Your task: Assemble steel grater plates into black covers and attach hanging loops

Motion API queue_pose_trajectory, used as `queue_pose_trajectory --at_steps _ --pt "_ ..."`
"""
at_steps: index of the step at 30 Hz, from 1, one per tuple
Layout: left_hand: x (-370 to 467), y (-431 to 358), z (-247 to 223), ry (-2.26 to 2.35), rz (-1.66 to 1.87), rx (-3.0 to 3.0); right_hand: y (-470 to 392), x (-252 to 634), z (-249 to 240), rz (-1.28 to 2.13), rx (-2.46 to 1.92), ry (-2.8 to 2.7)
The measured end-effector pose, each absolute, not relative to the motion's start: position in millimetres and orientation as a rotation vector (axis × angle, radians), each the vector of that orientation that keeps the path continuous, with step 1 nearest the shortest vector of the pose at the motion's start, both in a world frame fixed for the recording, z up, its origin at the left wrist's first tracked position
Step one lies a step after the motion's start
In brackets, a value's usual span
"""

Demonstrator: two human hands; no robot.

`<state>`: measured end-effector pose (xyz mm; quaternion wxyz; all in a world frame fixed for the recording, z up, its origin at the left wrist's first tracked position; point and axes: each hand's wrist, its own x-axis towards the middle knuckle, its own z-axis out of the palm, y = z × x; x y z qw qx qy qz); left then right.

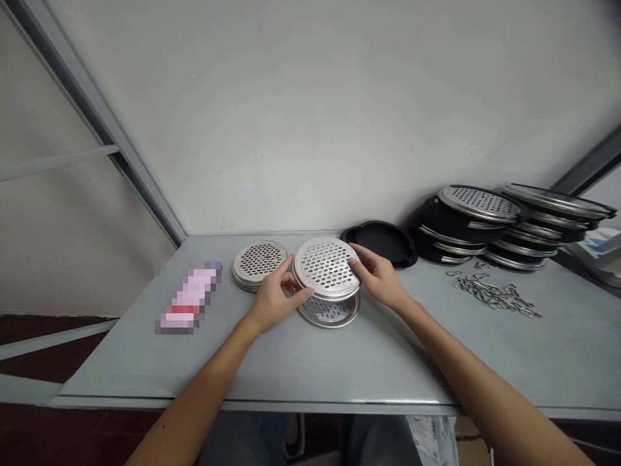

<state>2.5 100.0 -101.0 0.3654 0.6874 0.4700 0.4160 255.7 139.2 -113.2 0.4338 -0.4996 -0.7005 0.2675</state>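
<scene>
Two bare hands hold a round, slotted metal disc (326,264) above a table (373,372). The left hand (274,299) grips its near-left rim, thumb in front; the right hand (381,277) pinches its right rim. The rim looks doubled, so there may be more than one disc; I cannot tell.

Below and between the hands, a second plate (332,314) lies on the table, partly covered from view. Whether the two touch at the back is hidden. The step in hand seems to be handling the upper disc over the lower; any move from here likely calls for both hands to keep their hold and the rim level.

Just beyond the right hand sits a shallow black tray (381,241), its dark inside showing. Farther right, two piles (478,223) mix black trays with metal discs; a slotted disc tops the nearer pile. In front of them lie loose metal clips (495,294).

Just beyond the left hand is a low stack (261,259) of slotted discs; well left of that hand lies a pixelated object (190,298).
</scene>
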Motion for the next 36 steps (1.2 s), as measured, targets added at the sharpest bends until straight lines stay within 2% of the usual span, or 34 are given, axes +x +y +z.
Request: queue_pose_trajectory --at_steps 11,16,24,36 --pt "-2 103 -103 1.345 1.019 2.009 136 284 -112 0.641 -1.079 -2.14" --pt "-1 102 -101 1.239 1.068 1.992 137 287 -118 0.662 -1.075 -2.166" --pt "-6 89 -99 1.277 0.821 2.275 128 280 -110 0.778 -0.955 -2.248" --pt "-6 86 -107 1.308 0.733 2.322 128 283 -116 0.612 -1.088 -2.378"
